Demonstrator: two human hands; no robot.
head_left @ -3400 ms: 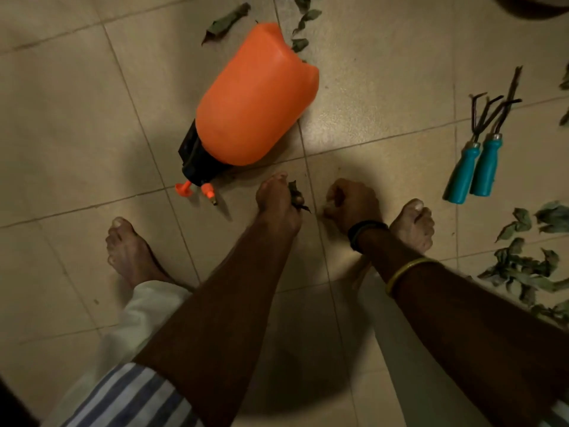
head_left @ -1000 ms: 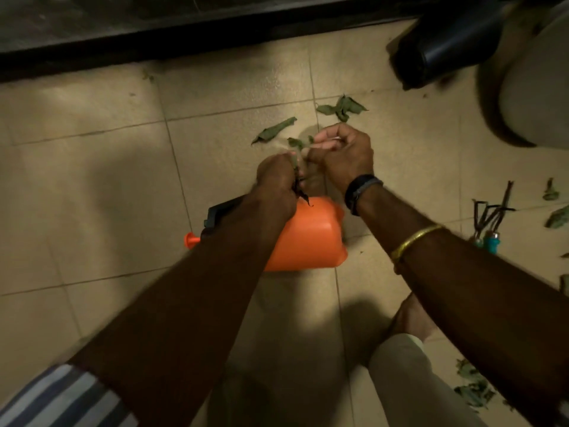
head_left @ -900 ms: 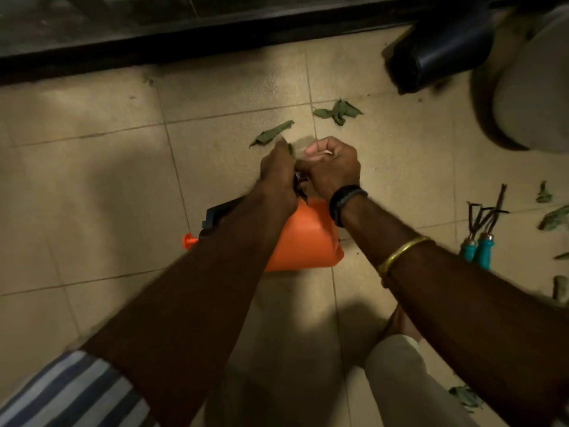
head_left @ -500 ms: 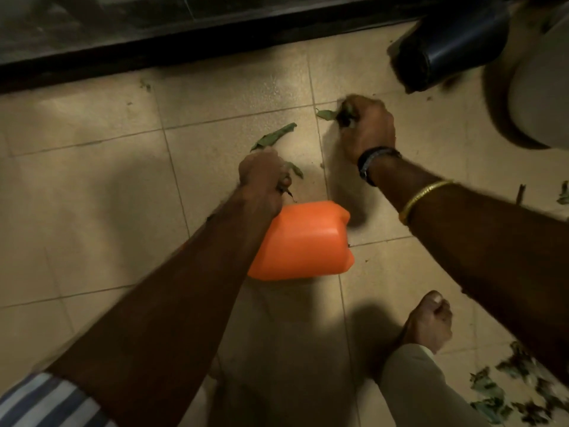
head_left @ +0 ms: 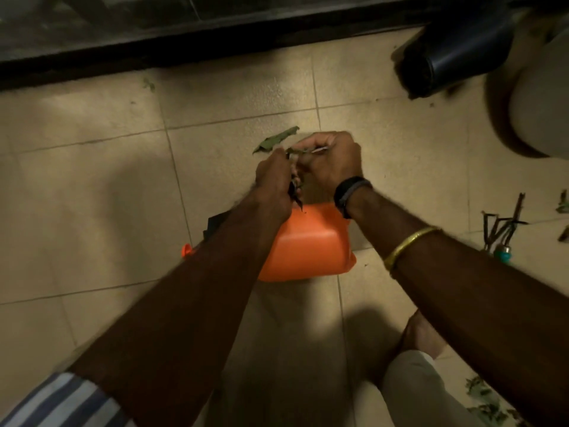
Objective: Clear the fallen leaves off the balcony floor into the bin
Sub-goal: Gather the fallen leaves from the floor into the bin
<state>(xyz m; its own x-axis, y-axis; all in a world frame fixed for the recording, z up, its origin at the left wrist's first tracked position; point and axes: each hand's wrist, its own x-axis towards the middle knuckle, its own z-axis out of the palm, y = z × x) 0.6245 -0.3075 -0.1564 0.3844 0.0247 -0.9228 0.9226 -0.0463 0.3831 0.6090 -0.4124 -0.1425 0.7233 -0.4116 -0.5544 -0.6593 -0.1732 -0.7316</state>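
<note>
Far left, near the dark threshold: one small leaf scrap (head_left: pixel 149 84) alone on the tiled floor (head_left: pixel 92 186). Further right, partly hidden under the left forearm: an orange pressure sprayer (head_left: pixel 308 245) lying on its side. Above it, left hand (head_left: pixel 274 183) with fingers curled tight round a bunch of dark gathered leaves (head_left: pixel 296 192), tips poking out below the fist. Just beyond that hand, flat on the floor: a long green leaf (head_left: pixel 275 139), long axis running low-left to high-right, near end almost at the left knuckles, so nearer the left hand than the right. Dry-looking, slightly curled, light to lift. Touching the left fist: right hand (head_left: pixel 331 163), fingers (head_left: pixel 311 143) pinching a thin leaf or stem and feeding it into the bunch, by the look of it. Top right: a dark bin (head_left: pixel 455 50) tipped on its side, well apart from both hands. Right edge: hand rake tools (head_left: pixel 505 229) and more scattered leaves (head_left: pixel 483 405).
</note>
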